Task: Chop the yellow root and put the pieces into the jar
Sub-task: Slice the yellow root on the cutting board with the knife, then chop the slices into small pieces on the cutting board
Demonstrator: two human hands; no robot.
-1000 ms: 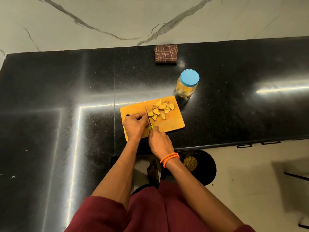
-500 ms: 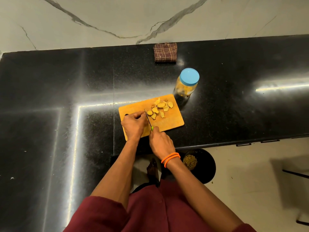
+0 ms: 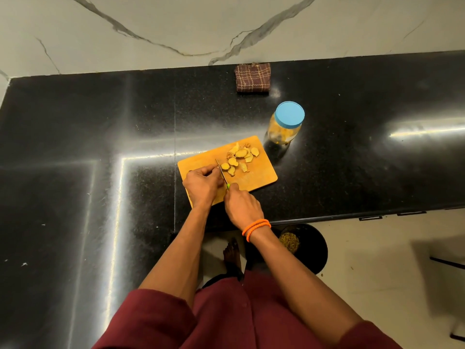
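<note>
Right hand (image 3: 241, 206) nearest, at the counter's (image 3: 75, 147) front edge: fingers curled round the green knife handle, blade (image 3: 221, 170) running away across the board (image 3: 259, 176). Left hand (image 3: 202, 183) just beside it on the board's near-left part, fingers curled down at the blade's left side. Presumably it pins the uncut root; the root itself is hidden under the fingers, so can't confirm.

Slices (image 3: 239, 158) lie loose in a cluster right of the blade, toward the board's far-right corner. Judgement: light, stiff, thin, probably a bit moist, so they'll slide and scatter if swept carelessly. Too small to pick singly with any speed; better to gather with the blade flat or lift the board and tip. Pigment likely stains.

Board's near edge sits close to the counter front; bin (image 3: 307, 245) on the floor below. Slices pushed toward the body could go over.

Jar (image 3: 285, 128) stands upright just past the board's far-right corner, near but not touching as far as I can tell. Blue lid is on, so it needs opening first. Smooth plastic, light; hold the body while unscrewing.

Folded cloth (image 3: 253, 78) farther back against the wall. Open counter left and right of the board.
</note>
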